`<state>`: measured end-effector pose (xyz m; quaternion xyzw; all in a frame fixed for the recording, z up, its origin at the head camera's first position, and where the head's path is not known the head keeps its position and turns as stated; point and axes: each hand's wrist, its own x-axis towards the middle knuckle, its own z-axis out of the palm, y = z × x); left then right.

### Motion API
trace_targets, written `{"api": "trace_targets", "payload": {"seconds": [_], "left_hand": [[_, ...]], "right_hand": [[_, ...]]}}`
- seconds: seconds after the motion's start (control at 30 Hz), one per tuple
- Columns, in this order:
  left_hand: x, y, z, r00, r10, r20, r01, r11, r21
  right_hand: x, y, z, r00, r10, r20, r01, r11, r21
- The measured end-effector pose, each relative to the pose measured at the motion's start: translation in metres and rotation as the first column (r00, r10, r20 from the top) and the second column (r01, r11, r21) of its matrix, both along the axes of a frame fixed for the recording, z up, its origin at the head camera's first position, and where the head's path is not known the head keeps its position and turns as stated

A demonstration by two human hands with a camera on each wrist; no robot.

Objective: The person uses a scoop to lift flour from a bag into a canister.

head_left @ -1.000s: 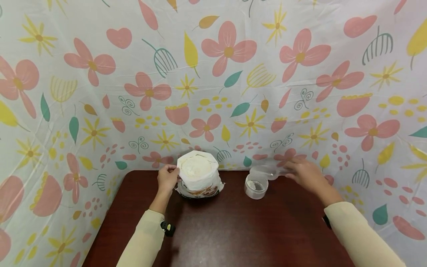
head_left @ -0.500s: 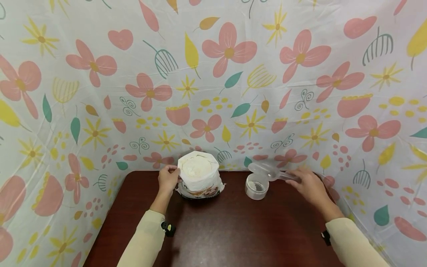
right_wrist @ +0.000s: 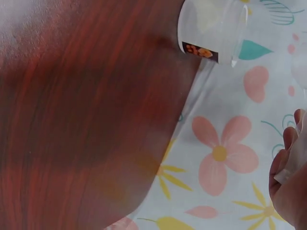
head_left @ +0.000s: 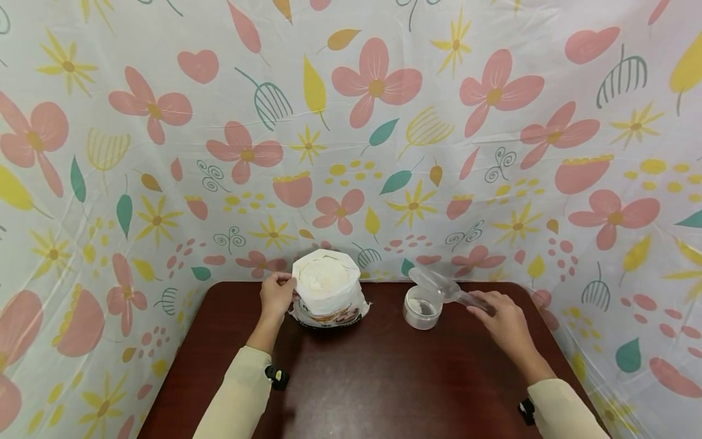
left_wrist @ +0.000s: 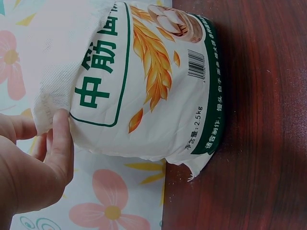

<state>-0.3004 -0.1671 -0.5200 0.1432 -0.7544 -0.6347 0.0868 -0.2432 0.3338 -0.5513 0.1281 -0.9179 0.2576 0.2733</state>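
Observation:
A white flour bag with green trim and a wheat print stands at the back of the table, its top folded open over white powder. My left hand pinches the folded rim at the bag's left side; the left wrist view has thumb and fingers on the white edge. My right hand grips the handle of a clear plastic scoop. The scoop's bowl is over the back of a small clear round jar, which has some white powder inside. In the right wrist view, curled fingers show at the right edge.
Both containers stand on a dark red-brown wooden table near its back edge. A floral curtain hangs directly behind and along the sides. The jar bears a dark label in the right wrist view.
My right hand has come down and nearer to me, so the scoop's handle now slopes down to the right while its bowl stays over the jar. Left hand and bag look the same.

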Motion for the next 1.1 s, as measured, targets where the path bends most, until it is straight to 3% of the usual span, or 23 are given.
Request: {"api": "trace_targets", "payload": {"seconds": [0.2,0.43,0.83,1.1], "left_hand": [[0.001,-0.001,0.0,1.0,0.001,0.0,-0.001,1.0,0.007],[0.001,0.0,0.0,1.0,0.004,0.004,-0.004,1.0,0.005],[0.0,-0.001,0.001,1.0,-0.001,0.013,0.001,1.0,0.007],[0.0,0.0,0.002,1.0,-0.007,0.017,0.007,1.0,0.01]], "right_hand": [[0.0,-0.003,-0.001,0.999,0.002,-0.033,-0.004,0.999,-0.049],[-0.005,-0.011,0.015,0.998,0.022,-0.061,-0.026,0.997,-0.07],[-0.018,-0.03,0.038,0.99,0.102,-0.101,-0.105,0.994,-0.026],[-0.032,-0.043,0.064,0.981,0.173,-0.089,-0.17,0.984,0.043]]}}
